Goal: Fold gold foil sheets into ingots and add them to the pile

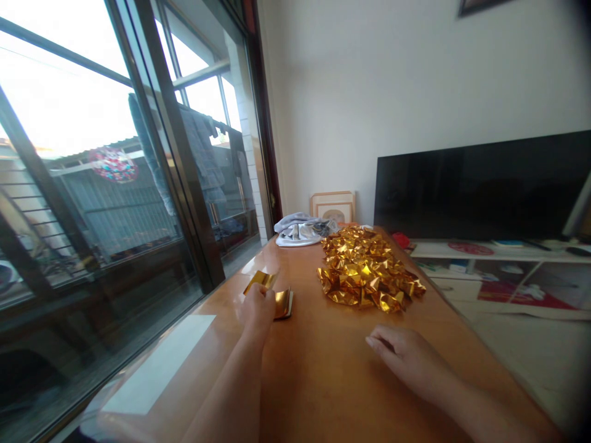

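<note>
My left hand pinches a sheet of gold foil paper and lifts its edge just above a small stack of gold foil sheets on the wooden table. My right hand rests palm down on the table to the right, its fingers loosely curled and holding nothing. A large pile of folded gold foil pieces lies further back, in the middle of the table.
A crumpled grey cloth lies at the table's far end, with framed pictures leaning on the wall behind. A black TV screen stands on a white low unit to the right. Glass sliding doors run along the left.
</note>
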### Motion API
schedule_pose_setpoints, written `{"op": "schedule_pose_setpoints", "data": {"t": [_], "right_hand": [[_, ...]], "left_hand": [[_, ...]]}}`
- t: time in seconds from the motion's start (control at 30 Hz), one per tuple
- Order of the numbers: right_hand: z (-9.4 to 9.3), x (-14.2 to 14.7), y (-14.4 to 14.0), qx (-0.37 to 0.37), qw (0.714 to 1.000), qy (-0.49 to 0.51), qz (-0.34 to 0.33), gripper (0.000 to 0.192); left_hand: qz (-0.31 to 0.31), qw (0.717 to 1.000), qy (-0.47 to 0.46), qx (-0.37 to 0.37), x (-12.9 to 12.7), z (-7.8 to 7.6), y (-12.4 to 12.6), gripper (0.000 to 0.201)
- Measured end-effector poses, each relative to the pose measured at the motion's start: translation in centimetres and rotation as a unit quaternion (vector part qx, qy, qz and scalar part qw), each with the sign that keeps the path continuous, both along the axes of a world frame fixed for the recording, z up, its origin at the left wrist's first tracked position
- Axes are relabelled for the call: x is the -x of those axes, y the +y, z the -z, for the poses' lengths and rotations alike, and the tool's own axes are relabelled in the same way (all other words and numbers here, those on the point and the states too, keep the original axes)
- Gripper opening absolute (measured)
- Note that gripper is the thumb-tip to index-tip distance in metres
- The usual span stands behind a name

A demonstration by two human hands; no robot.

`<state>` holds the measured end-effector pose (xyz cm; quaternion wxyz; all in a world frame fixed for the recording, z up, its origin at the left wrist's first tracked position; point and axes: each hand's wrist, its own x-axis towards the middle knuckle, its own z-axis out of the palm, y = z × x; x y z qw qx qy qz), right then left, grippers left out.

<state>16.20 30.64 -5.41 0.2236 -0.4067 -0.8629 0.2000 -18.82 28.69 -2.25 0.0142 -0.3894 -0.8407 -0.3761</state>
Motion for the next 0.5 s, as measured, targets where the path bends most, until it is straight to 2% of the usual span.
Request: {"op": "schedule_pose_setpoints", "data": {"t": [0.17,0.37,0.43,0.5], "right_hand": [[0.1,-0.1,0.0,-0.003,1.0,0.002,0.0,0.032],[-0.5,0.0,-0.2,-0.006,1.0,0.021,0.006,0.031],[-0.7,0.1,-0.2,-0.003,0.999,0.045,0.011,0.031],[-0.9,0.1,-0.3,0.001,0.996,0.088,0.019,0.028]], "left_hand": [[0.011,0.995,-0.008,-0.104,-0.7,-1.0,-0.1,0.009],[0.121,0.966,-0.064,-0.221,-3.2,-2.4,-0.5,0.01],[0.177,0.946,-0.122,-0.245,-4.0,-2.7,-0.7,0.014],[0.258,0.894,-0.239,-0.276,-4.8,-2.9,-0.7,0.015]]}}
